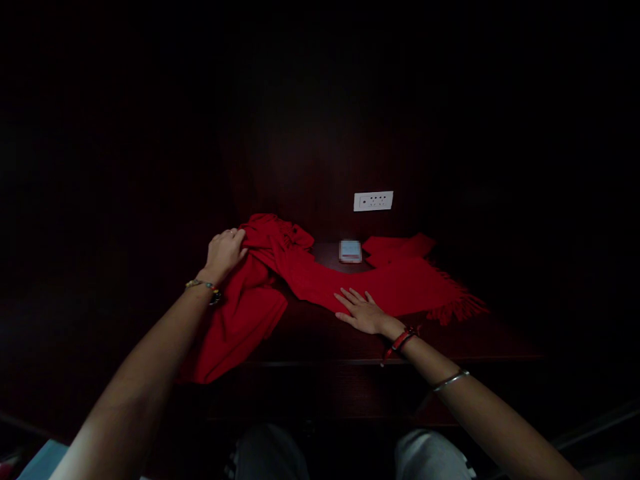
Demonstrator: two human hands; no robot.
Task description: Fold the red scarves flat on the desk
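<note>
A red scarf [400, 287] with a fringed right end lies across a dark wooden desk [320, 333]. Its left part is bunched up, and a fold hangs over the desk's front edge. My left hand [226, 253] grips the bunched cloth, fingers curled round it. Flat on the scarf's middle stretch rests my right hand [361, 312], fingers spread, with nothing held. Behind the scarf's right part lies more folded red cloth [400, 248]; whether it belongs to the same scarf I cannot tell.
A small pale square object [350, 251] with a blurred face sits at the back of the desk. Above it a white socket panel [373, 201] is set in the dark back wall. My knees [430, 457] are below the front edge. The surroundings are very dark.
</note>
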